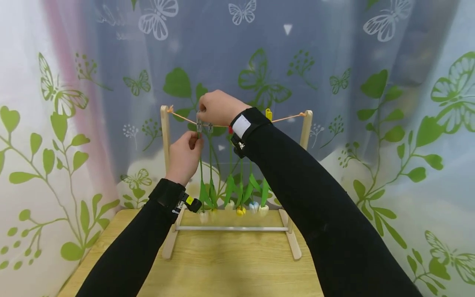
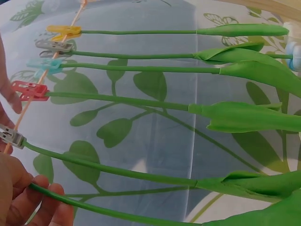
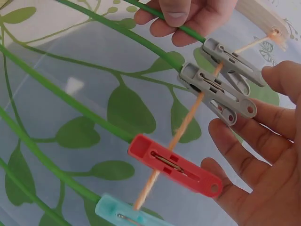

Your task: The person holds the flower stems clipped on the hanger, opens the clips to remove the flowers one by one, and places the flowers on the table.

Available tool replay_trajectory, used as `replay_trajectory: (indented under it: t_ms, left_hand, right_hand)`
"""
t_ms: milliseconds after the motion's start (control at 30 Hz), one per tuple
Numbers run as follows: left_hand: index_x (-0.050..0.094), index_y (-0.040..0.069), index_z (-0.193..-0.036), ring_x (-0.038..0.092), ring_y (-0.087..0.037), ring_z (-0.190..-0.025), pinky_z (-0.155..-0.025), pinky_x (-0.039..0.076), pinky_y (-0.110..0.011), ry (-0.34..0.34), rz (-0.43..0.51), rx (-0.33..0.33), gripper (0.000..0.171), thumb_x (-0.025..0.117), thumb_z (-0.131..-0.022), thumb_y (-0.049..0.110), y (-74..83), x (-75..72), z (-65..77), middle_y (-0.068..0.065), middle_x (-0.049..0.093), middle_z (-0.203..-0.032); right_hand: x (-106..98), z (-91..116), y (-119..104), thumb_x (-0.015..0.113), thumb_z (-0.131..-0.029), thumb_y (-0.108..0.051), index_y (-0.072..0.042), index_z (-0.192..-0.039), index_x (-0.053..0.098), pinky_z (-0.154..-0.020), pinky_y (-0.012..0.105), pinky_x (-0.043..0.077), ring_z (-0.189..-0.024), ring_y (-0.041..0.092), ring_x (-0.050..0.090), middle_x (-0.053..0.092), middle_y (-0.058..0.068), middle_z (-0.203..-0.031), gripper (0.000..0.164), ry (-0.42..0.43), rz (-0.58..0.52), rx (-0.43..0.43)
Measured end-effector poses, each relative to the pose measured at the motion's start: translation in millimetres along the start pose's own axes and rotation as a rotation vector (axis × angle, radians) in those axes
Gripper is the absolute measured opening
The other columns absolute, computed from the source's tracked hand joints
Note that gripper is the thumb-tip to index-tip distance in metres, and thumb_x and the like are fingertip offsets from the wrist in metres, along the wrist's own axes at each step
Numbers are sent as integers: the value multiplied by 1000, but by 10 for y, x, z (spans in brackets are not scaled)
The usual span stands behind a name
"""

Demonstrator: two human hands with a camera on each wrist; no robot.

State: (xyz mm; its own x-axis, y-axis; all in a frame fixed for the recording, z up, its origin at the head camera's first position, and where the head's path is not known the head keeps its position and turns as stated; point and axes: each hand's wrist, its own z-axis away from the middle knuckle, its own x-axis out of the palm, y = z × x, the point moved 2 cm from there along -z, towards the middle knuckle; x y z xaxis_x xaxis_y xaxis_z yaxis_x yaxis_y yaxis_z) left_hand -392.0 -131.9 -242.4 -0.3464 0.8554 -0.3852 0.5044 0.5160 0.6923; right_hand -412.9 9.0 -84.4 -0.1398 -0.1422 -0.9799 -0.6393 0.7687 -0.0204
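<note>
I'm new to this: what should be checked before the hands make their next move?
1. Left hand pinching the end stem: ok.
2. Stem's tip at the end gray clip's mouth: ok.
3. That clip across the cord: ok.
4. Clip holding the stem unaided: cannot tell.
5. Right hand clear of the clip: not ok, it's at the tail.
6. Cord fastened to left post and right post: ok.

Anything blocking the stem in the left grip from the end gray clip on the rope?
Nothing visible. In the right wrist view, the stem runs uncovered from the left grip to the end gray clip.
</note>
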Motion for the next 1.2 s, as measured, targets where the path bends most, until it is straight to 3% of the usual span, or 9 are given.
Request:
replay_trajectory:
  t_ms: [67,133,233,367,733,1000,1200]
  left_hand:
    - [66,9,-140,69,-33,-104,-86,54,-44,-2,2,-3,31,53,-118,27,-6,7,11,-16,73,-126]
    - [66,10,-140,70,-33,-106,-86,55,-44,-3,1,-6,31,53,-118,27,-13,12,11,-15,74,-126]
    - [66,9,-141,71,-33,-108,-88,56,-43,-2,-4,-2,32,52,-119,27,-27,14,3,-15,74,-128]
    - [64,8,-143,71,-32,-114,-93,59,-43,-4,-10,2,33,50,-119,26,-38,12,-2,-15,74,-132]
    - [65,7,-141,72,-33,-115,-91,59,-45,-6,-8,-12,31,51,-119,24,-32,19,11,-18,74,-131]
    - [67,6,-138,67,-33,-91,-76,49,-42,-10,-5,5,29,53,-118,22,-37,50,6,-20,76,-124]
    - [65,8,-143,71,-32,-108,-86,54,-42,-32,10,-4,31,51,-119,23,-13,38,32,-18,74,-131]
  right_hand:
    - [25,-25,1,51,-117,-28,-13,-108,67,-65,28,30,-60,13,32,40,-1,-75,24,2,-1,4]
    - [35,-37,4,51,-117,-28,-13,-111,69,-67,28,33,-62,12,38,49,-2,-80,24,1,4,5]
    - [43,-47,4,51,-118,-29,-12,-122,71,-75,28,42,-76,14,53,67,1,-102,26,-7,8,4]
    - [57,-61,9,53,-118,-30,-11,-128,71,-82,30,48,-92,17,63,73,6,-122,29,-8,4,14]
    - [56,-14,-12,57,-117,-30,-8,-131,74,-83,31,53,-99,19,68,75,10,-128,31,-8,-19,8]
    - [39,22,-27,62,-115,-27,-8,-128,75,-89,33,57,-104,21,71,76,10,-128,27,42,-30,-4]
    - [34,65,-33,61,-115,-24,-8,-129,75,-85,33,54,-98,20,70,75,11,-128,26,42,-44,-5]
